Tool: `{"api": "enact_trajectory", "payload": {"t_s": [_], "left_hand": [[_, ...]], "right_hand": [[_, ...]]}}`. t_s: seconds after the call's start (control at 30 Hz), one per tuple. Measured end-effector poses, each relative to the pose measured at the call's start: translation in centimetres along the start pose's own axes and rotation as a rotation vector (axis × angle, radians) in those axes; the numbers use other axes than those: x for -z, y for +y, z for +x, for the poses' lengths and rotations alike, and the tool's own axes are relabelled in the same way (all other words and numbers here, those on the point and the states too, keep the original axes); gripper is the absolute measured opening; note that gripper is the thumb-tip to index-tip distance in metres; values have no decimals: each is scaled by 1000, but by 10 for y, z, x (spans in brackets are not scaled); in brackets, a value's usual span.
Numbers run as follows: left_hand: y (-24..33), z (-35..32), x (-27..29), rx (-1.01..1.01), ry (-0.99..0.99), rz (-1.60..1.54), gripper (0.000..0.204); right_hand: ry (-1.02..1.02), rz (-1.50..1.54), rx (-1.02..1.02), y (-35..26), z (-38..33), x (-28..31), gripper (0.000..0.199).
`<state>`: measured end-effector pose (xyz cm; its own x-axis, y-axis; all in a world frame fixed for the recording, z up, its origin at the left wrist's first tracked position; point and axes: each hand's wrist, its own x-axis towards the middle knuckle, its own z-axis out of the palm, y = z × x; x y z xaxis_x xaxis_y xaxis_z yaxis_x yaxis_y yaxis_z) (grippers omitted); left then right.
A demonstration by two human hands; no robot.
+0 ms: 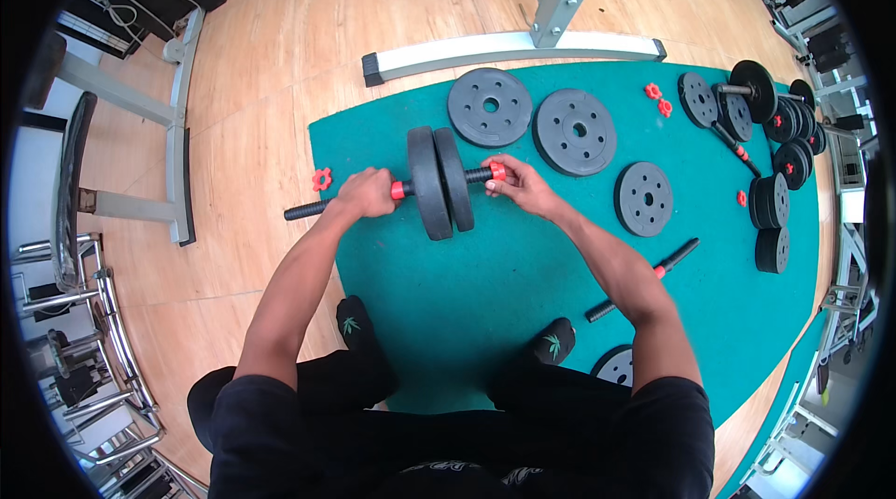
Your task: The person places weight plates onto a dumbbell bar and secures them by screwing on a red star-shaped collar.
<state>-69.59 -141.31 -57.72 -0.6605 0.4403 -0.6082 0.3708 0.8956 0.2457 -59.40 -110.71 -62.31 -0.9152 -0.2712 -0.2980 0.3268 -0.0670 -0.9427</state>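
My left hand [367, 193] grips the black dumbbell bar [306, 210] just left of two black weight plates [439, 182] that stand upright on it. My right hand [519, 185] pinches a red collar nut [497, 171] on the bar's right end, beside the plates. The dumbbell rests above a green mat [467, 294]. A loose red nut [322, 179] lies at the mat's left edge.
Three flat black plates [573, 131] lie on the mat beyond the dumbbell. A second bar [644, 279] lies to my right. Several plates, a loaded bar and red nuts [658, 99] sit at the far right. A grey machine frame [509, 48] borders the mat's far side.
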Motion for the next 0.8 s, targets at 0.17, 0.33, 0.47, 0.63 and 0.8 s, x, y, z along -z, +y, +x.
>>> {"api": "enact_trajectory", "payload": {"t_s": [0.17, 0.33, 0.47, 0.63, 0.8], "left_hand": [[-1, 21, 7, -145, -224, -62, 30], [-13, 9, -4, -84, -63, -92, 31], [-9, 7, -5, -92, -32, -71, 30], [-8, 7, -4, -80, -64, -24, 29], [-14, 8, -15, -61, -54, -44, 32]], "right_hand": [[55, -30, 140, 21, -4, 11, 33], [-1, -230, 43, -35, -17, 4, 51], [1, -160, -66, -26, -12, 14, 52], [39, -32, -100, -19, 1, 8, 50], [25, -25, -114, -17, 1, 4, 49]]}}
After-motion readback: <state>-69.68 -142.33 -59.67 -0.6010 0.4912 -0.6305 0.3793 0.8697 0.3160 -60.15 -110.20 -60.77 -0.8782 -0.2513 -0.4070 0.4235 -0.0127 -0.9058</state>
